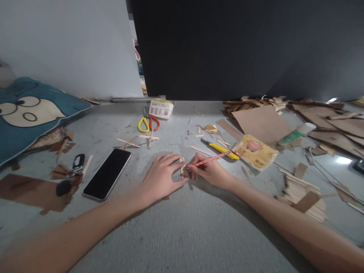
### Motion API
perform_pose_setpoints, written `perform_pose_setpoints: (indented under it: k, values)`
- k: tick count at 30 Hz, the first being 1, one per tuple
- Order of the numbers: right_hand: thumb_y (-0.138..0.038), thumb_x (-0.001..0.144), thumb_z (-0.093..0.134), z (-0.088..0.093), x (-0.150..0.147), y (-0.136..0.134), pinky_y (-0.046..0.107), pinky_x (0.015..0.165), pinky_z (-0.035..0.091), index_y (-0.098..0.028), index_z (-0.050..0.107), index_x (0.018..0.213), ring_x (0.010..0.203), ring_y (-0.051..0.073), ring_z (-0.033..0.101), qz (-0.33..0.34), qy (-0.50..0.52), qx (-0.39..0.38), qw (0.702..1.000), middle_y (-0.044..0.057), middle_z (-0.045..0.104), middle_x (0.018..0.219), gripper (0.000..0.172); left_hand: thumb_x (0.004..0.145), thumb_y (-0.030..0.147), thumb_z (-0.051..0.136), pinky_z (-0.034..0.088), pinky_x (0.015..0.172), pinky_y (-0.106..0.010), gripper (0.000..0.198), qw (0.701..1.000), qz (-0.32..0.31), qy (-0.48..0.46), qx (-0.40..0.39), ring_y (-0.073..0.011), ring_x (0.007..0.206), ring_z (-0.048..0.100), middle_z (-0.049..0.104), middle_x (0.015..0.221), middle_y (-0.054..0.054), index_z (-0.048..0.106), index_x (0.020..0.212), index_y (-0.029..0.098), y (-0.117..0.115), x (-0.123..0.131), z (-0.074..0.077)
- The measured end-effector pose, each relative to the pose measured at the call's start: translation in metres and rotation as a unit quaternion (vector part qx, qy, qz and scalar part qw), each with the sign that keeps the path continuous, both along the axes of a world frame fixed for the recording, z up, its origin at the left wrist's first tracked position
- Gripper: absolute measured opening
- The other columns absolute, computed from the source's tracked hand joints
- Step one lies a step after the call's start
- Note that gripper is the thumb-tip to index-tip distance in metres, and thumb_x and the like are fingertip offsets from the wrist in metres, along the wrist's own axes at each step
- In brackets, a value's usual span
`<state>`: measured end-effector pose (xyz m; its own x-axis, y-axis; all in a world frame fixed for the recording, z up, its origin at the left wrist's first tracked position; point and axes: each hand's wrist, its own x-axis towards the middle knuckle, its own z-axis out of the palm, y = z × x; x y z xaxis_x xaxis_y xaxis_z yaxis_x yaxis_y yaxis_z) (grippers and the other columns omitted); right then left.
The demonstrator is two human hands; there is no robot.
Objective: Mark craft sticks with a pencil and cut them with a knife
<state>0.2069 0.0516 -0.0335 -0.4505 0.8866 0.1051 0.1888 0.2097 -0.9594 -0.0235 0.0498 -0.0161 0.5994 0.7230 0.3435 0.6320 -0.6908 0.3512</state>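
In the head view my right hand [206, 170] is closed around a red pencil [214, 158], its point low over a pale wooden craft stick [182, 167] and a small brown piece of cardboard [185, 172]. From the left, my left hand [163, 174] lies flat with its fingers apart, fingertips resting on the stick and the thumb near the cardboard. Just beyond the right hand is a yellow utility knife [223, 150]. Two crossed craft sticks [149, 138] lie ahead of the left hand. Part of the stick is hidden under the fingers.
A phone [108, 174] and keys [74, 175] lie at left, below a blue cushion [42, 110]. Scissors [149, 123] touch a tissue pack [161, 109] at the back. Rightward are a yellow pack [257, 152], a glue stick [297, 133], cardboard [264, 123] and stacked sticks [304, 193].
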Motion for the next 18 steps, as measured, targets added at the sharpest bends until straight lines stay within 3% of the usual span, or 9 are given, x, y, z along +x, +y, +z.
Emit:
perform_pose_setpoints:
  k: [18]
  values:
    - [-0.06,0.1,0.062,0.0041,-0.0024,-0.0021,0.031,0.058,0.052,-0.024,0.052,0.087,0.059,0.015,0.064,-0.003,-0.008,0.003,1.0,0.0,0.068,0.069,0.039,0.087,0.038,0.081,0.042,0.119,-0.055,0.035,1.0,-0.002,-0.008,-0.016,-0.0321,0.135,0.061,0.07,0.139,-0.01,0.076,0.119,0.024,-0.0002,0.0005,0.0014]
